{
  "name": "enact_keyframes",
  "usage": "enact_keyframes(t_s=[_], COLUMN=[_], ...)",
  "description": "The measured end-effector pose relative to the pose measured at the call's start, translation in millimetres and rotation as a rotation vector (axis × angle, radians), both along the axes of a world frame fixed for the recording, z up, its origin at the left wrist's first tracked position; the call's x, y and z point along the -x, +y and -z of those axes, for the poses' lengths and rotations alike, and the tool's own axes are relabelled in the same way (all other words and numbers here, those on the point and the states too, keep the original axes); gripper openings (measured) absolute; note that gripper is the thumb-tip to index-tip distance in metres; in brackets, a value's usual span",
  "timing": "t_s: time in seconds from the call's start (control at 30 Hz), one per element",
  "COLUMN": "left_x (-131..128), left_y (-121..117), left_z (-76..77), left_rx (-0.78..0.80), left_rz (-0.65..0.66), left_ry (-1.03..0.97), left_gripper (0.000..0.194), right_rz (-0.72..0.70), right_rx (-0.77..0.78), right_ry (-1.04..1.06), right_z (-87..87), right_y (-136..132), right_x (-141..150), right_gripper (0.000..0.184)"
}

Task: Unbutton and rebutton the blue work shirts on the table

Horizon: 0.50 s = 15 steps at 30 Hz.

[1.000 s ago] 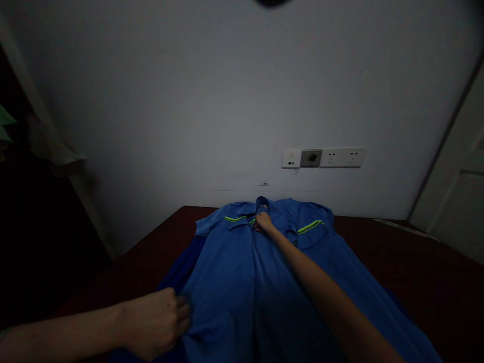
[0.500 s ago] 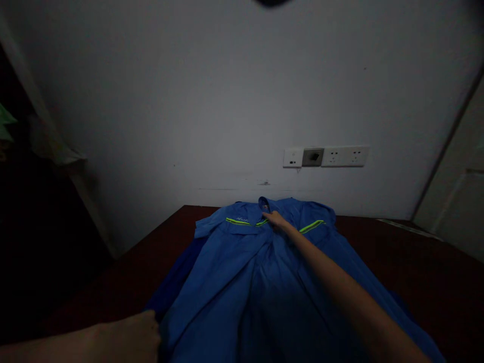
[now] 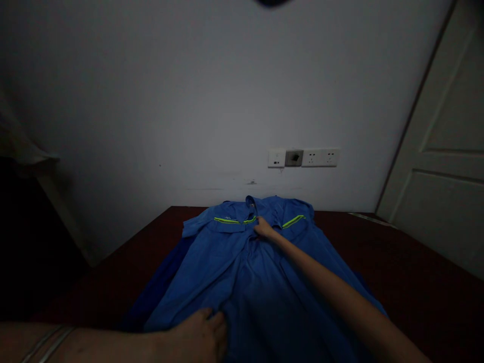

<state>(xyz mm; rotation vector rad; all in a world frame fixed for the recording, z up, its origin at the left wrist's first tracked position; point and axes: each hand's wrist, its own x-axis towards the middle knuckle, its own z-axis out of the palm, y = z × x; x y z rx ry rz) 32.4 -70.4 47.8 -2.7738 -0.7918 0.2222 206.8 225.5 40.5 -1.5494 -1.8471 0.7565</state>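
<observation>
A blue short-sleeved work garment (image 3: 204, 277) lies spread with its collar toward the wall. It has bright yellow-green stripes across the chest and small lettering beside one stripe. My right hand (image 3: 264, 228) is reached far forward, its fingers pinched on the front opening just below the collar, where the cloth bunches. Near the bottom of the view, my left hand (image 3: 202, 335) has its fingers curled down on the front of the same garment, lower on the body. The garment's lower end runs out of view. Darker blue cloth (image 3: 162, 282) shows from under its left side.
The dark reddish-brown table (image 3: 147, 237) meets a grey-white wall (image 3: 212, 101). Sockets and switch plates (image 3: 302, 158) are set in the wall above the garment. A panelled door (image 3: 446, 171) stands at the right. The far left is very dark.
My left hand has moved right, from the garment's left edge onto its front. My right hand stays at the front opening, slightly lower on it. The view has turned right.
</observation>
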Motion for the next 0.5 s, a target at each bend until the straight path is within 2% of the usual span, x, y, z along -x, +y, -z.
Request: enact_keyframes(t_s=[0.03, 0.1, 0.2, 0.27, 0.33, 0.4, 0.43, 0.5], left_x=[3, 9, 11, 7, 1, -7, -10, -15], left_y=[3, 6, -1, -11, -20, -24, -23, -17], left_z=[-0.2, -12.0, -48.8, -74.7, -91.4, -91.7, -85.1, -61.3], left_rx=[-0.010, -0.007, -0.018, -0.049, -0.041, 0.059, 0.140, 0.307], left_rz=[-0.031, -0.113, -0.217, -0.228, -0.204, -0.174, -0.150, -0.098], left_ry=[0.038, 0.064, 0.034, -0.042, -0.155, -0.250, -0.276, -0.255], left_gripper=[0.022, 0.022, 0.023, 0.014, 0.012, 0.018, 0.019, 0.019], right_rz=[0.008, 0.028, 0.043, 0.050, 0.053, 0.054, 0.051, 0.037], right_rx=[0.020, 0.068, 0.087, 0.082, 0.068, 0.048, 0.038, 0.015], right_ry=[0.031, 0.097, 0.155, 0.155, 0.125, 0.068, 0.031, -0.057], right_z=[-2.4, -8.4, -19.9, -28.2, -35.4, -40.1, -41.3, -41.8], right_y=[-1, -2, -1, 1, 5, 8, 8, 6], right_x=[1, 1, -1, -4, -6, -8, -9, -12], right_gripper=[0.050, 0.053, 0.052, 0.047, 0.043, 0.042, 0.042, 0.041])
